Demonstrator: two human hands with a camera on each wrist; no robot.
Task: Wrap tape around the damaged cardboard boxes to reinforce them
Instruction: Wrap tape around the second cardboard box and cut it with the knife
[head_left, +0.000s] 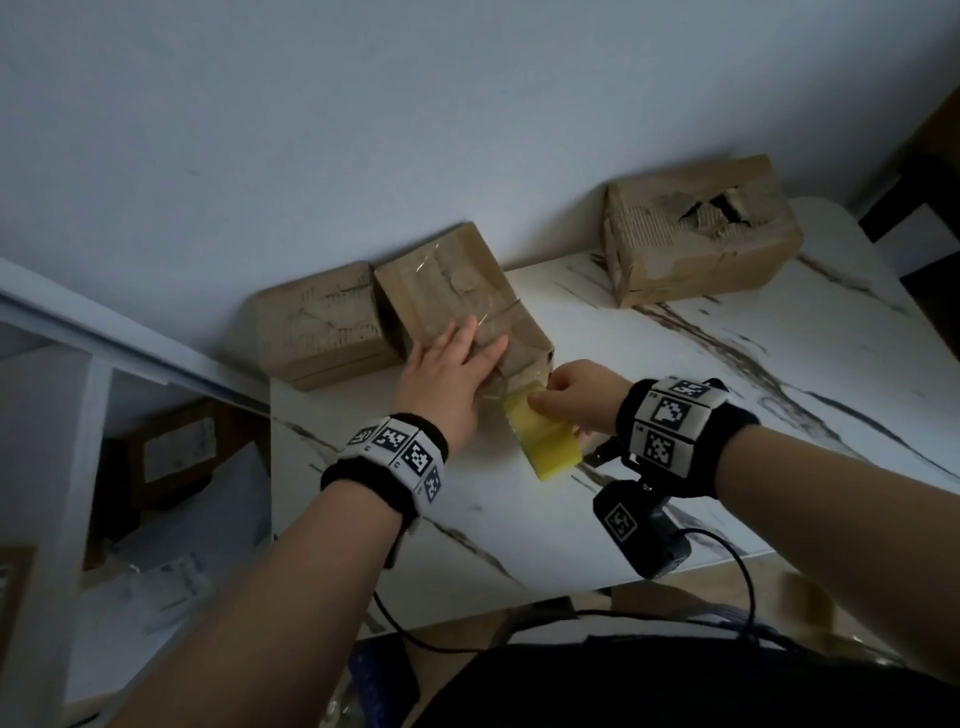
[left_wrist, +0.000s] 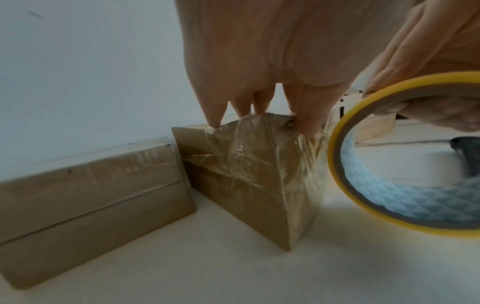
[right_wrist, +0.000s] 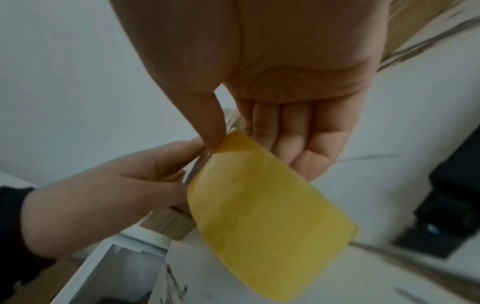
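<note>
My left hand (head_left: 447, 374) lies flat on top of the middle cardboard box (head_left: 452, 291), fingers straight and pressing on crinkled clear tape (left_wrist: 241, 148) that covers its top and near end. At that near end my right hand (head_left: 571, 395) grips a yellow tape roll (head_left: 545, 441), thumb on the outer face and fingers through the core. In the right wrist view the tape roll (right_wrist: 265, 216) hangs below the right hand (right_wrist: 272, 133), next to the left hand (right_wrist: 116, 195). The left wrist view shows the roll's yellow rim (left_wrist: 335, 144) right beside the box (left_wrist: 246, 195).
A second box (head_left: 317, 327) stands against the wall, touching the taped box's left side. A torn box (head_left: 701, 228) with a ragged hole sits at the back right of the marble table (head_left: 779, 415). A black device (head_left: 644, 530) hangs under my right wrist. White shelves (head_left: 171, 457) stand lower left.
</note>
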